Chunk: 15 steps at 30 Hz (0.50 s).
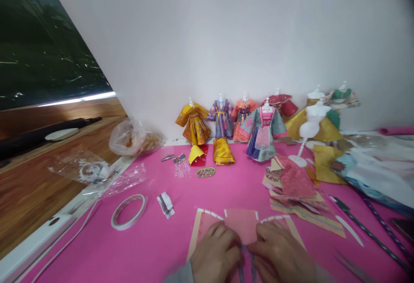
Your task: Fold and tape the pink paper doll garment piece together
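Note:
A pink fabric piece (241, 221) with white tape strips along its top edges lies flat on the pink mat near the front. Tan backing shows at its left and right sides. Narrow grey-purple trim (241, 272) runs down its middle in two bands. My left hand (217, 250) is closed, its fingertips pinching at the trim from the left. From the right, my right hand (280, 252) is closed too, thumb and fingers pressed on the trim close to the left fingertips. The fingers partly cover the trim, and the fabric's lower part is cut off by the frame.
Dressed miniature mannequins (220, 117) line the wall, beside a bare white mannequin (313, 121). A tape roll (129, 212) and a small label-like packet (165, 204) lie left. Fabric scraps (297, 177), a dark pen-like stick (365, 227) and tweezers (352, 265) lie right.

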Tool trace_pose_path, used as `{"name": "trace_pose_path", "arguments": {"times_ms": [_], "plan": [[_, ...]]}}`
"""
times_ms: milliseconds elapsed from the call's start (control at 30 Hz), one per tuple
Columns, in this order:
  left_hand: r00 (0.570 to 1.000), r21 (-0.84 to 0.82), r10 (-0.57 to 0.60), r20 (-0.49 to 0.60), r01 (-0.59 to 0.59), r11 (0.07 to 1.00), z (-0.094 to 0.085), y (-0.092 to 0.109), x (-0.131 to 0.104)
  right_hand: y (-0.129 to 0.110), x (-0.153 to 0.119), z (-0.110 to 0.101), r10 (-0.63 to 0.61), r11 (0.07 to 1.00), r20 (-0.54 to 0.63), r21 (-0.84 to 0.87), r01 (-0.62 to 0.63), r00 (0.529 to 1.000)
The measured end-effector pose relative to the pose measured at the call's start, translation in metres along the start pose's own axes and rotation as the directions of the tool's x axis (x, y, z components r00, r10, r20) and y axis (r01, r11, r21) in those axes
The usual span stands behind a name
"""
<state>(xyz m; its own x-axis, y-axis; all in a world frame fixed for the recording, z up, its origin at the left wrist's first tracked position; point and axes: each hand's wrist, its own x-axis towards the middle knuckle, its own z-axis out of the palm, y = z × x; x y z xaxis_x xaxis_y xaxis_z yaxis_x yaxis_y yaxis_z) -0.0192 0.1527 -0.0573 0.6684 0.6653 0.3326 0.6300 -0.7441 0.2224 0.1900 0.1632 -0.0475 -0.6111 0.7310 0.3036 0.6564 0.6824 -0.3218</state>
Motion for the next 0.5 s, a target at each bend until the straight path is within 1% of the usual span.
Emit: {"name": "trace_pose_path", "arguments": {"times_ms": [67,133,200,267,367,433,500], "plan": [[0.995,-0.023,0.098,0.034,-0.097,0.995,0.001,-0.004,0.001,0.001,0.002,-0.003,0.039,0.999,-0.010,-0.022,-0.039,0.999],[0.979,-0.070,0.181,0.093,-0.175,0.982,0.001,-0.006,0.003,0.002,0.001,-0.005,0.064,0.997,-0.030,-0.036,-0.065,0.998],[0.963,-0.113,0.212,0.164,-0.195,0.974,-0.002,-0.006,0.005,0.003,0.000,-0.005,0.074,0.996,-0.044,-0.039,-0.076,0.996],[0.950,-0.144,0.211,0.229,-0.181,0.973,-0.004,-0.005,0.005,0.005,-0.002,-0.003,0.077,0.996,-0.042,-0.036,-0.079,0.996],[0.945,-0.158,0.214,0.248,-0.178,0.971,-0.002,-0.006,0.002,0.008,-0.005,0.000,0.055,0.998,-0.087,-0.036,-0.058,0.995],[0.950,-0.147,0.215,0.225,-0.185,0.972,0.007,-0.009,-0.002,0.010,-0.006,0.001,0.032,0.999,-0.101,-0.037,-0.036,0.994],[0.952,-0.129,0.246,0.182,-0.225,0.966,0.019,-0.013,-0.006,0.014,-0.007,0.004,0.022,0.999,-0.085,-0.029,-0.025,0.996]]}}
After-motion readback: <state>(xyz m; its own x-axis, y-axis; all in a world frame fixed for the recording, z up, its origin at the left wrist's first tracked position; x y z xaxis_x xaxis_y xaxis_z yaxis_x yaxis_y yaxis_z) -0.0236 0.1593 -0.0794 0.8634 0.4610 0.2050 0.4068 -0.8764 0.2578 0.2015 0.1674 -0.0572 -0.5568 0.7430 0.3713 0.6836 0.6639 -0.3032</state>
